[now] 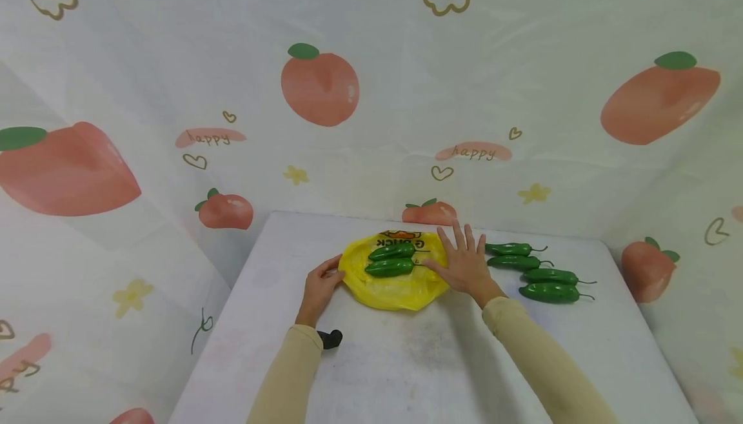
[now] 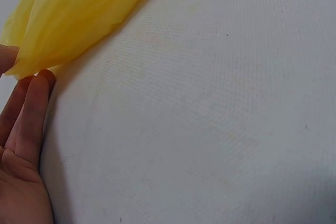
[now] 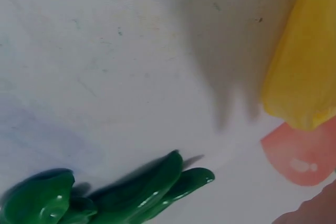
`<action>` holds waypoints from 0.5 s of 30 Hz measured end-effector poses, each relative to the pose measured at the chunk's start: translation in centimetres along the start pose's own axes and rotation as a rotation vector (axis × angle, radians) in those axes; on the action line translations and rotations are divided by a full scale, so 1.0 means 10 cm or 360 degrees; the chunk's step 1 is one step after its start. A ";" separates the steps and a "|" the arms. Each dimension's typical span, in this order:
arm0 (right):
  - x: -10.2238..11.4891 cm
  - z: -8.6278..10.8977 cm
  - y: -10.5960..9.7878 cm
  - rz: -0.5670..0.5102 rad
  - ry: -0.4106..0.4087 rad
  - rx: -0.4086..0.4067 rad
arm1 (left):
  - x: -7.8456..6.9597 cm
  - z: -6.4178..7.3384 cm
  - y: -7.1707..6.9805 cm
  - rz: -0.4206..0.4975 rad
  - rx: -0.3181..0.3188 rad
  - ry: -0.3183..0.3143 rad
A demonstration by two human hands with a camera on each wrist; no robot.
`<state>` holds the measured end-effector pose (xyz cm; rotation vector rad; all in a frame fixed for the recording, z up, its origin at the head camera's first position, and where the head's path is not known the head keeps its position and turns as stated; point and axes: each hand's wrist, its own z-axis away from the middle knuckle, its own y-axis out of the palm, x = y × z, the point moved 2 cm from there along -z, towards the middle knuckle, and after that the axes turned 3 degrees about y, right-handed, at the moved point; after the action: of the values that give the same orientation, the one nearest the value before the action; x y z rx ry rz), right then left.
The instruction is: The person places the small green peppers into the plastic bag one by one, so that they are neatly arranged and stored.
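A yellow plastic bag (image 1: 377,298) with mirrored dark lettering lies spread on the table. Two green peppers (image 1: 390,267) rest on it side by side, stems pointing right. At the bag's left edge, my left hand (image 1: 319,288) pinches the plastic between thumb and fingers; the left wrist view shows the fingertips at the yellow bag (image 2: 79,24). My right hand (image 1: 464,266) is at the bag's right side with fingers spread and nothing held. Whether it touches the plastic I cannot tell. In the right wrist view, only a bit of this hand shows at the lower right corner.
Several more green peppers (image 1: 548,292) lie on the white table (image 1: 400,372) right of my right hand. A small black object (image 1: 332,339) is partly hidden by my left wrist. Behind the table hangs a white fruit-printed cloth (image 1: 371,179).
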<state>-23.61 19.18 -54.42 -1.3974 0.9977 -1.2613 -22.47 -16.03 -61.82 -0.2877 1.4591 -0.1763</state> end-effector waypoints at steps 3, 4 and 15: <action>-0.05 0.03 0.00 -0.0012 0.0019 0.0002 | 0.01 -0.02 0.00 0.0025 0.0020 0.0023; -0.07 0.04 0.00 -0.0014 0.0022 0.0001 | 0.02 -0.03 -0.01 0.0036 0.0028 0.0018; -0.21 0.13 -0.04 0.0012 0.0061 -0.0007 | 0.04 -0.05 -0.06 0.0247 0.0110 -0.0093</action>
<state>-22.62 21.48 -54.42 -1.3761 1.0314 -1.2849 -22.92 -16.77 -62.03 -0.1217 1.4080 -0.0915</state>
